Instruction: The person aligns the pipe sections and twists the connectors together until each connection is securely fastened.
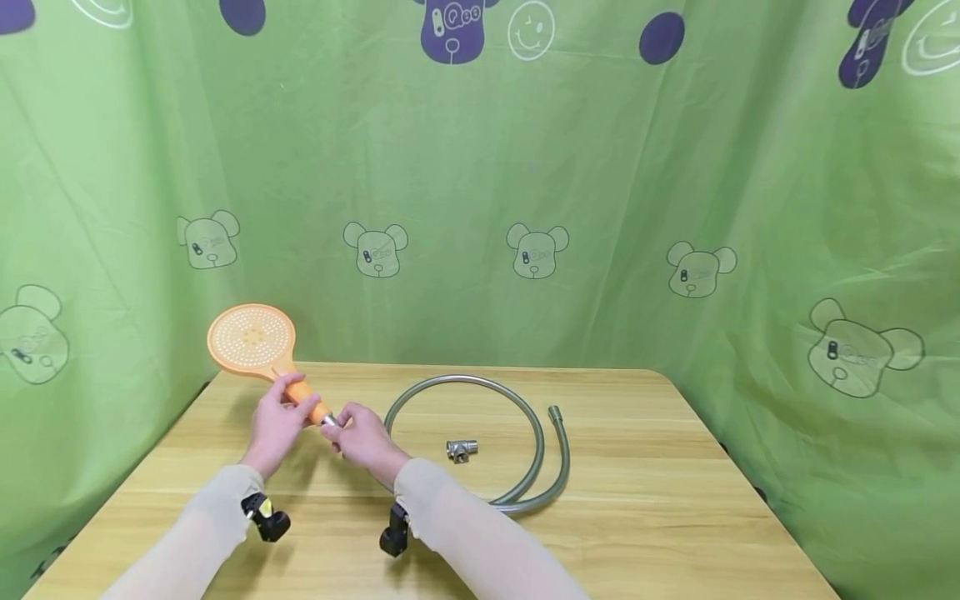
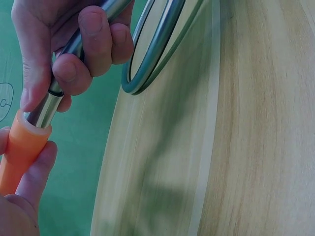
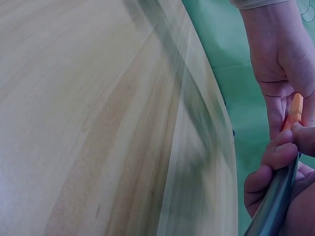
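My left hand (image 1: 276, 423) grips the handle of an orange shower head (image 1: 252, 337), whose round, dotted face is raised over the far left of the table. My right hand (image 1: 367, 437) pinches the metal end of a grey shower hose (image 2: 114, 7), right at the bottom of the handle. In the left wrist view a silver connector (image 2: 45, 110) sits at the mouth of the orange handle (image 2: 19, 152). Fingers of the right hand curl round the hose just above it. The right wrist view shows the hose (image 3: 275, 206) running through the right hand, with the left hand beyond.
The hose loops across the wooden table (image 1: 637, 500), and its free end (image 1: 555, 412) points up to the right. A small metal tee valve (image 1: 461, 451) lies inside the loop. Green printed cloth (image 1: 465, 167) hangs behind the table and at both sides.
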`<state>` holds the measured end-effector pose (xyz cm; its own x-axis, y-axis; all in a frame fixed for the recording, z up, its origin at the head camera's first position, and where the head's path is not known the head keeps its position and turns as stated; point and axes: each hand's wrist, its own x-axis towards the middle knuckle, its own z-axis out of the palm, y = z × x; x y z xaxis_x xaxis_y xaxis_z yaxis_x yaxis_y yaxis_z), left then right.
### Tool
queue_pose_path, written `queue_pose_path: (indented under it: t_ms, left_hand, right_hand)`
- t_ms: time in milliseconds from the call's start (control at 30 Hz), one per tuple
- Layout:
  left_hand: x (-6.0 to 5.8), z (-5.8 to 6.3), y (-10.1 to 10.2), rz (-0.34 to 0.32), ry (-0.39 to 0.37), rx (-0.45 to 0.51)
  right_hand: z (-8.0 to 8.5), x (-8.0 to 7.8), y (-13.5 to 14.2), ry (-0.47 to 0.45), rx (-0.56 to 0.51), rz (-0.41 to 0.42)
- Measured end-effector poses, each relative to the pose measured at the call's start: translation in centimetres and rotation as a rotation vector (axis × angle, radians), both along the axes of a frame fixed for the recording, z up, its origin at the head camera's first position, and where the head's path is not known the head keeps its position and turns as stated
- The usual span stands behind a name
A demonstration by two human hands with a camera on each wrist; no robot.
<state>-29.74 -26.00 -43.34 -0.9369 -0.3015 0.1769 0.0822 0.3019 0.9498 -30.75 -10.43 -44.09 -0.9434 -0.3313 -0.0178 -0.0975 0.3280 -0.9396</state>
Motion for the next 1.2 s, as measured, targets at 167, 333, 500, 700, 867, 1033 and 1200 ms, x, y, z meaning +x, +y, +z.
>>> queue_pose_path:
  t_ms: [167, 333, 500, 700, 867, 1033, 1200]
  left_hand:
    - [-0.03, 0.02, 0.09, -0.005, -0.003, -0.002]
    - [-0.05, 0.08, 0.12, 0.000, -0.013, -0.028]
    - [0.17, 0.22, 0.33, -0.013, -0.012, -0.041]
    - [0.32, 0.31, 0.39, -0.012, -0.027, -0.065]
    - [0.18, 0.17, 0.21, 0.002, -0.048, -0.110]
    - [0.09, -0.03, 0.06, 0.027, -0.068, -0.151]
    - [0.04, -0.20, 0.13, 0.048, -0.078, -0.157]
  right_hand:
    - [0.15, 0.05, 0.05, -0.025, -0.015, -0.007]
    - [0.32, 0.10, 0.03, -0.045, -0.017, -0.016]
    - [0.16, 0.13, 0.10, -0.042, 0.007, -0.019]
    - [-0.14, 0.14, 0.18, -0.047, 0.025, -0.010]
    - [-0.26, -0.04, 0.21, -0.039, 0.042, 0.000]
    - [-0.37, -0.01, 0.33, -0.028, 0.043, 0.007]
    - [-0.33, 0.15, 0.61, -0.026, 0.033, 0.004]
